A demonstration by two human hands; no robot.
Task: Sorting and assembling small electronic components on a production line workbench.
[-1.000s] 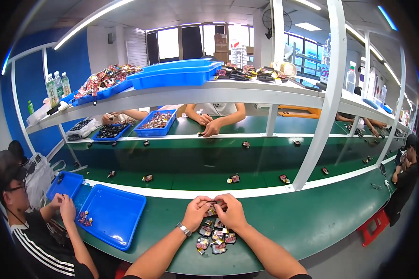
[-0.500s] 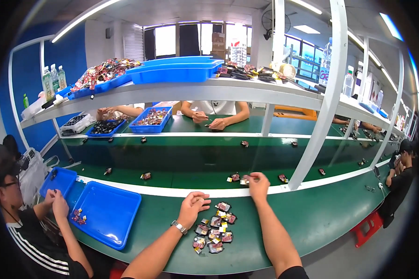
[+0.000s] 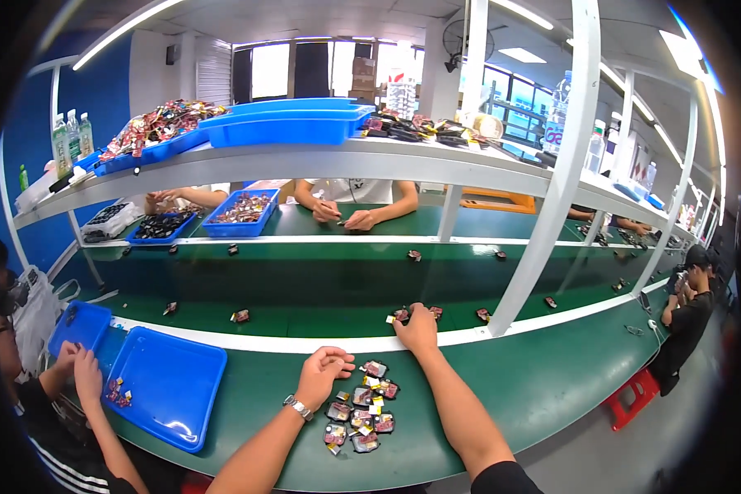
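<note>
Green surface [image 3: 510, 412] ran along the near side, dark green belt [image 3: 321, 284] beyond, white rail [image 3: 272, 341] between. Cluster of modules [image 3: 362, 397] lay on the surface, long axis running away from the wearer, just right of the left grip [image 3: 323, 379], which was the nearer one. Left was released: fingers loosely curled, nothing visible in it. Right grip [image 3: 417, 328] lay across the rail, fingers at the belt's near edge; fingertips hidden, couldn't tell if grasping. One belt module [image 3: 401, 315] sat immediately left of those fingers, another module [image 3: 435, 313] immediately right; their own axes unclear. Look: black rims, dark red and grey faces, small yellow-white tabs.
</note>
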